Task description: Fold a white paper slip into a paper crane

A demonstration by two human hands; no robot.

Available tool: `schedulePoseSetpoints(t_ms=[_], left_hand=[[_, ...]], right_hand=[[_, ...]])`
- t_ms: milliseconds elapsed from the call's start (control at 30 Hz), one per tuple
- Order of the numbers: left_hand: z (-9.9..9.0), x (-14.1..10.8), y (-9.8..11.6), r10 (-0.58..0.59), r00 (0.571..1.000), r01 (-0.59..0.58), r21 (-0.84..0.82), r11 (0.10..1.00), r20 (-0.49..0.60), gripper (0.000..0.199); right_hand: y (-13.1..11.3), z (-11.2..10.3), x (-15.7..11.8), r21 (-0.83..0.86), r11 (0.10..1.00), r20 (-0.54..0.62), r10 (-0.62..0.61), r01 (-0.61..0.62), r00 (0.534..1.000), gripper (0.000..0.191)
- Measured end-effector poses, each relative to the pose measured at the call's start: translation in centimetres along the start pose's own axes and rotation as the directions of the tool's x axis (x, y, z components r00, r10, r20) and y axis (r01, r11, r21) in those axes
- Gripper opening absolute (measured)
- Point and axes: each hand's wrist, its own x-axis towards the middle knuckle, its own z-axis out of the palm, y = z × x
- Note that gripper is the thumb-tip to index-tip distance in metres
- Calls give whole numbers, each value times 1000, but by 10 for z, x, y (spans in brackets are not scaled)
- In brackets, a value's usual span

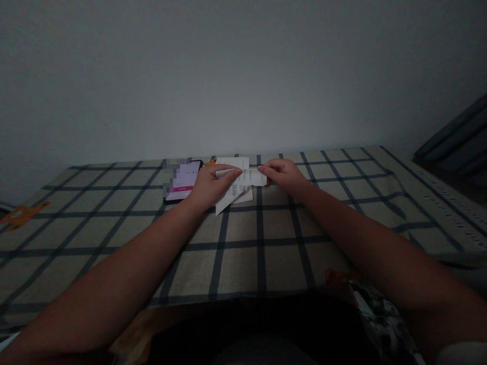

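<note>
Between my two hands is a white printed paper slip [253, 177], bent over with a corner hanging down toward the table. My left hand [213, 183] pinches its left part between thumb and fingers. On the other side, my right hand [282, 175] grips the slip's right end with thumb and fingertips. Behind and partly under it lies another white paper [233, 161] with faint print, mostly hidden by the slip and my left hand. Just left of my left hand rests a phone [183, 185] with its screen lit.
A checked tablecloth [243, 253] covers the table, which stands against a plain wall [243, 76]. At the left edge is an orange figure [25, 215] on the cloth. A dark striped object [452, 126] stands at the far right.
</note>
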Motion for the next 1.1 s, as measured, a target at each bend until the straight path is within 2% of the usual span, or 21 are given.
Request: schedulePoseSetpoints(t_ms=[133, 233, 333, 400, 533, 667, 800, 900, 1100], left_hand=[[-1, 1, -3, -34, 999, 34, -16, 999, 1, 41], [-1, 1, -2, -30, 1000, 30, -2, 1000, 5, 42], [1, -1, 1, 11, 1000, -12, 82, 997, 18, 37], [3, -3, 4, 48, 997, -55, 139, 989, 53, 31], [7, -7, 5, 96, 987, -116, 157, 981, 131, 31], [8, -10, 4, 105, 990, -120, 162, 980, 95, 28], [6, -9, 8, 121, 993, -119, 196, 973, 0, 22], [3, -6, 8, 100, 993, -87, 176, 980, -68, 23], [0, -1, 1, 63, 992, -50, 113, 992, -110, 29]], right_hand=[[3, -2, 2, 43, 999, -21, 23, -22, 1000, 39], [5, -2, 3, 70, 997, 25, 18, -20, 1000, 37], [6, -1, 2, 72, 997, 64, 10, -15, 998, 33], [5, 2, 0, 18, 999, 75, -32, 31, 997, 31], [0, 10, -3, -167, 966, 89, -186, 199, 978, 26], [-3, 13, -3, -235, 930, 72, -273, 282, 959, 23], [0, 7, 0, -265, 941, 5, -219, 212, 976, 21], [6, 0, 4, -188, 975, -63, -128, 115, 990, 21], [12, -9, 6, -42, 999, -169, 10, -17, 986, 13]])
